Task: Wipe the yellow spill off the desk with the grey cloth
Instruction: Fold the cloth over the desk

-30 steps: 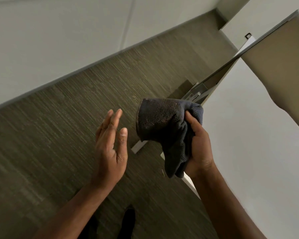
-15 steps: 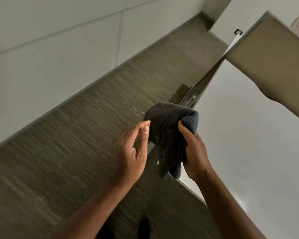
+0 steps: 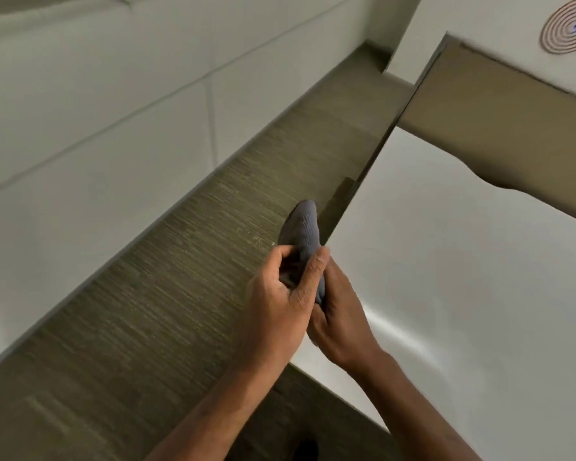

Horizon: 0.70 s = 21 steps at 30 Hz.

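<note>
The grey cloth is bunched up and pokes out above my two hands, just left of the white desk's left edge. My left hand is closed around the cloth from the left, thumb pressed on it. My right hand grips it from below and the right, over the desk's near corner. No yellow spill shows on the visible part of the desk.
A tan divider panel stands along the desk's far side. Beyond it lies a round coiled coaster on another white surface. Grey-brown carpet runs left of the desk, bounded by a white wall.
My left hand moved right from open in the air and closed on the cloth. The cloth went from hanging loose to bunched between both hands. The view shifted up and right.
</note>
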Available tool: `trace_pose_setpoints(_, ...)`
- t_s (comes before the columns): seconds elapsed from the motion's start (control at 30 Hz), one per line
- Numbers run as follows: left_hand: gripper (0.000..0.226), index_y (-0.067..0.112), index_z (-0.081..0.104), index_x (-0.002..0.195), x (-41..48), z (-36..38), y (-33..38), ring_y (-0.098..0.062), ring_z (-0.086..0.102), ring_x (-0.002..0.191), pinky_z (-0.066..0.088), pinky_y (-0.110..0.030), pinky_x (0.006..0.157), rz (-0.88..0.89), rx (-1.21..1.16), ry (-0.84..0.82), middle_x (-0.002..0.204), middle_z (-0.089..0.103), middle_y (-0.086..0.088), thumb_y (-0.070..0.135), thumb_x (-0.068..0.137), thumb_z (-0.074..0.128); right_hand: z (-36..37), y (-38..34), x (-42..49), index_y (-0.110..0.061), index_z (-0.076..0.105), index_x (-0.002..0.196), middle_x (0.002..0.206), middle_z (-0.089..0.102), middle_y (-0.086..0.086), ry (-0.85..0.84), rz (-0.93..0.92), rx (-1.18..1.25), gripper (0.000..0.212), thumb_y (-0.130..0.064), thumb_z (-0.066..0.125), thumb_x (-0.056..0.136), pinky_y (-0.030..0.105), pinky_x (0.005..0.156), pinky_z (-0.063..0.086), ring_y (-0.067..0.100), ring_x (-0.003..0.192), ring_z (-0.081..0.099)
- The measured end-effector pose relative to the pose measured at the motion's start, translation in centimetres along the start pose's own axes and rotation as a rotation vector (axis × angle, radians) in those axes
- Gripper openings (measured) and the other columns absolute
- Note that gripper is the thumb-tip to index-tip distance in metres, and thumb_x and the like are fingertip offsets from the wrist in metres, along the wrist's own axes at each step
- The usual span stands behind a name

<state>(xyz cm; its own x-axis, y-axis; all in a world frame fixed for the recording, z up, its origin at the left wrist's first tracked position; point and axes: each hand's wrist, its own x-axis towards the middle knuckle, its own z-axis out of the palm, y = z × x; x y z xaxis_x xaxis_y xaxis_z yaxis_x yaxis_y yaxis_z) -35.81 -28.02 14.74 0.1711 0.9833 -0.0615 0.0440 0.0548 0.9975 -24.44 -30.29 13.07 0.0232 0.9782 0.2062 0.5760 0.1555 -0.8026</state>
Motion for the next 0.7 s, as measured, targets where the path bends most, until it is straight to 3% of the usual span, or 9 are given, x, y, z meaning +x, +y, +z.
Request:
trace_pose_setpoints(0.2, 0.008, 0.027, 0.067, 0.106, 0.4, 3.9, 1.9, 0.002, 0.073, 0.085, 0.059, -0.017, 0.067, -0.013, 0.070, 0.064, 0.091, 0.072, 0.010, 0.032, 0.101, 0.062, -2.8, 3.0, -0.4, -0.024, 0.024, 0.158, 0.161, 0.036, -0.003, 0.028, 0.015, -0.294, 0.065, -0.039, 0.054, 0.102, 0.045, 0.109, 0.046, 0.013, 0.144, 0.040)
trace_pose_setpoints(0.3, 0.014, 0.037, 0.064, 0.093, 1.0, 5.7, 2.4, 0.003, 0.073, 0.084, 0.061, -0.020, 0.070, -0.053, 0.046, 0.111, 0.089, 0.072, 0.013, 0.027, 0.102, 0.062, -4.3, 3.9, -0.1, -0.026, 0.017, 0.159, 0.163, 0.030, -0.006, -0.008, 0.030, -0.251, 0.078, -0.048, 0.059, 0.097, 0.045, 0.111, 0.043, 0.012, 0.147, 0.035)
trace_pose_setpoints(0.43, 0.010, 0.031, 0.069, 0.100, 1.8, 7.7, 3.3, -0.006, 0.076, 0.088, 0.063, -0.028, 0.075, -0.141, -0.065, 0.141, 0.095, 0.077, 0.006, 0.025, 0.103, 0.061, -7.3, 4.8, -0.5, -0.027, 0.008, 0.160, 0.165, 0.022, -0.009, -0.110, -0.004, -0.146, 0.104, -0.066, 0.067, 0.084, 0.045, 0.114, 0.040, 0.012, 0.149, 0.030)
trace_pose_setpoints(0.5, 0.011, 0.030, 0.069, 0.102, 2.1, 8.5, 3.8, -0.010, 0.077, 0.088, 0.064, -0.032, 0.074, -0.160, -0.102, 0.160, 0.097, 0.077, 0.002, 0.026, 0.103, 0.060, -9.4, 5.2, -1.2, -0.034, 0.007, 0.159, 0.163, 0.019, -0.020, -0.176, 0.014, -0.021, 0.112, -0.065, 0.075, 0.076, 0.036, 0.117, 0.037, 0.004, 0.148, 0.027)
trace_pose_setpoints(0.57, 0.011, 0.031, 0.068, 0.101, 2.5, 9.2, 4.2, -0.010, 0.076, 0.086, 0.062, -0.029, 0.070, -0.154, -0.094, 0.173, 0.097, 0.076, 0.001, 0.026, 0.104, 0.059, -11.3, 5.8, -2.2, -0.048, 0.010, 0.152, 0.152, 0.020, -0.043, -0.185, 0.113, 0.159, 0.104, -0.062, 0.076, 0.074, 0.011, 0.107, 0.036, -0.016, 0.139, 0.027)
trace_pose_setpoints(0.6, 0.010, 0.030, 0.068, 0.101, 2.7, 9.5, 4.3, -0.010, 0.076, 0.086, 0.061, -0.026, 0.068, -0.153, -0.097, 0.183, 0.097, 0.076, 0.001, 0.026, 0.103, 0.060, -11.9, 6.2, -2.8, -0.050, 0.012, 0.152, 0.152, 0.021, -0.043, -0.121, 0.188, 0.222, 0.098, -0.067, 0.071, 0.075, 0.005, 0.102, 0.035, -0.019, 0.136, 0.028)
trace_pose_setpoints(0.63, 0.009, 0.027, 0.069, 0.101, 2.9, 9.9, 4.4, -0.011, 0.076, 0.085, 0.060, -0.025, 0.067, -0.158, -0.106, 0.197, 0.097, 0.076, -0.001, 0.025, 0.103, 0.060, -12.3, 6.7, -3.2, -0.047, 0.016, 0.153, 0.157, 0.026, -0.033, -0.014, 0.281, 0.266, 0.093, -0.073, 0.064, 0.077, 0.009, 0.103, 0.036, -0.013, 0.138, 0.032)
trace_pose_setpoints(0.7, 0.009, 0.021, 0.071, 0.099, 3.3, 10.5, 4.6, -0.017, 0.074, 0.086, 0.060, -0.028, 0.066, -0.170, -0.130, 0.221, 0.096, 0.077, -0.005, 0.022, 0.102, 0.062, -12.7, 7.9, -3.7, -0.036, 0.030, 0.154, 0.158, 0.040, -0.007, 0.217, 0.540, 0.405, 0.083, -0.073, 0.054, 0.083, 0.027, 0.106, 0.042, 0.011, 0.138, 0.045)
